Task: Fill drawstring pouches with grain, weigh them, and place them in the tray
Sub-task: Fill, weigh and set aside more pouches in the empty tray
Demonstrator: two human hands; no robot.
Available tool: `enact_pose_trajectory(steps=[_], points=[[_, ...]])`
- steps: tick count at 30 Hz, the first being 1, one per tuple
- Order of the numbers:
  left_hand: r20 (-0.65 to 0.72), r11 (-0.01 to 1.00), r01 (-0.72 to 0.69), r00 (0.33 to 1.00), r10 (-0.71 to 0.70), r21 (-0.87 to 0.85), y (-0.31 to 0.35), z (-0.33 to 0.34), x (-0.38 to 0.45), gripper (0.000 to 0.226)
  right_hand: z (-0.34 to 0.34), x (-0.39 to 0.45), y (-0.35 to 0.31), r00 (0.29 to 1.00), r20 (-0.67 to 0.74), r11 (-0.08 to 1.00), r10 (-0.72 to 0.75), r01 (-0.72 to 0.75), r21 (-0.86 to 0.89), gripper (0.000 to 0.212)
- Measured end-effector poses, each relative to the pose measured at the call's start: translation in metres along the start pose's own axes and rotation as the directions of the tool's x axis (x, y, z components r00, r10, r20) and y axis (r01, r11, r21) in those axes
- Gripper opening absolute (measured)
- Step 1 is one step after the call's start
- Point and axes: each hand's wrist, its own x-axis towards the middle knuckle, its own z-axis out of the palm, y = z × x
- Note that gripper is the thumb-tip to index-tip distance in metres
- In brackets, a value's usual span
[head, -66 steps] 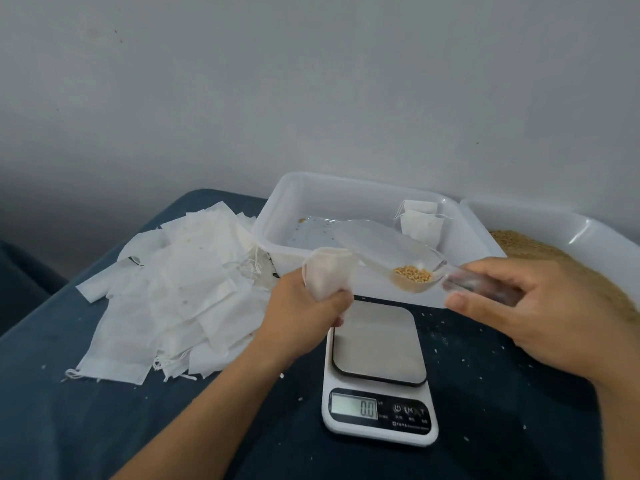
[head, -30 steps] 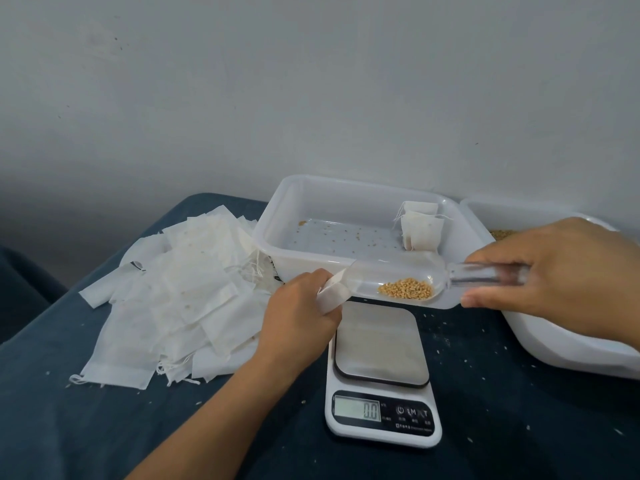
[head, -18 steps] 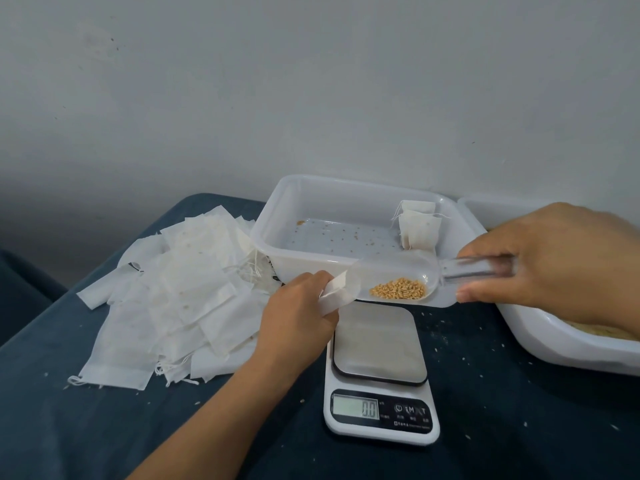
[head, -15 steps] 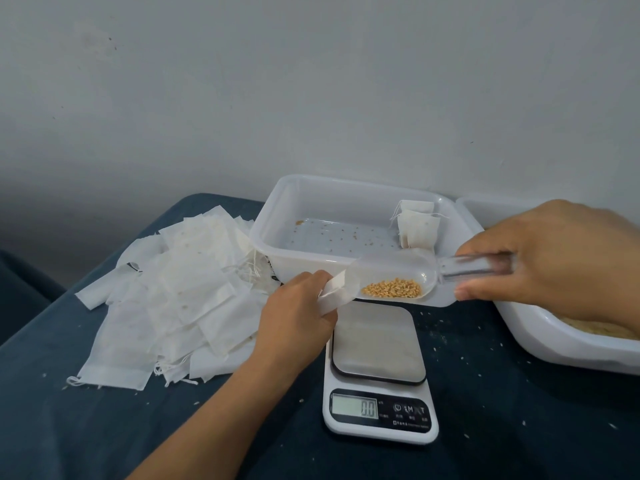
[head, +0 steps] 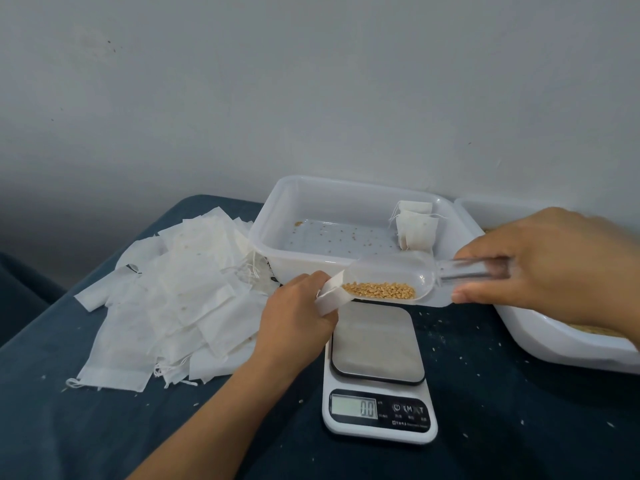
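Now left hand (head: 298,313) grips pouch (head: 330,297); right hand (head: 550,268), blurred, seemingly pinches grain scoop (head: 391,280).

Plain pale grey wall (head: 311,81) behind, few small dark marks; table (head: 86,427) with dark blue cloth cover, pushed against wall; light soft, dimmer at left.
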Motion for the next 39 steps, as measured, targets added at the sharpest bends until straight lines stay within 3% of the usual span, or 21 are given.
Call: enact_pose_trajectory(steps=[7, 14, 20, 26, 29, 32, 35, 39], points=[[0.0, 1.0, 0.007, 1.0, -0.007, -0.011, 0.002, 0.0, 0.0, 0.042, 0.002, -0.001, 0.003, 1.0, -0.014, 1.0, 0.018, -0.018, 0.019, 0.021], [-0.002, 0.999, 0.021, 1.0, -0.021, -0.03, 0.001, 0.0, 0.0, 0.035, 0.006, -0.004, 0.004, 1.0, 0.018, 0.998, 0.006, -0.007, 0.057, 0.026], [0.029, 0.982, 0.106, 0.994, -0.103, -0.158, 0.001, 0.0, 0.0, 0.016, 0.026, -0.012, 0.008, 0.999, 0.042, 0.954, 0.006, -0.018, 0.299, 0.046], [0.054, 0.959, 0.15, 0.988, -0.142, -0.242, 0.006, -0.002, -0.001, 0.016, 0.075, -0.015, 0.011, 0.998, 0.066, 0.813, 0.013, -0.049, 0.58, 0.037], [0.077, 0.94, 0.182, 0.983, -0.167, -0.289, 0.006, -0.002, -0.001, 0.01, 0.101, -0.013, 0.012, 0.999, 0.012, 0.689, 0.052, -0.045, 0.723, 0.052], [0.099, 0.925, 0.197, 0.98, -0.174, -0.326, 0.008, -0.003, -0.001, 0.012, 0.119, -0.008, 0.007, 0.994, -0.018, 0.583, 0.11, -0.05, 0.811, 0.048], [0.166, 0.896, 0.174, 0.979, -0.115, -0.409, 0.013, -0.003, -0.003, 0.017, 0.128, 0.001, -0.008, 0.99, -0.048, 0.487, 0.135, -0.024, 0.873, 0.042], [0.255, 0.877, 0.098, 0.966, 0.029, -0.47, 0.02, -0.001, -0.007, 0.019, 0.131, 0.007, -0.035, 0.991, -0.117, 0.354, 0.061, 0.088, 0.931, 0.028]])
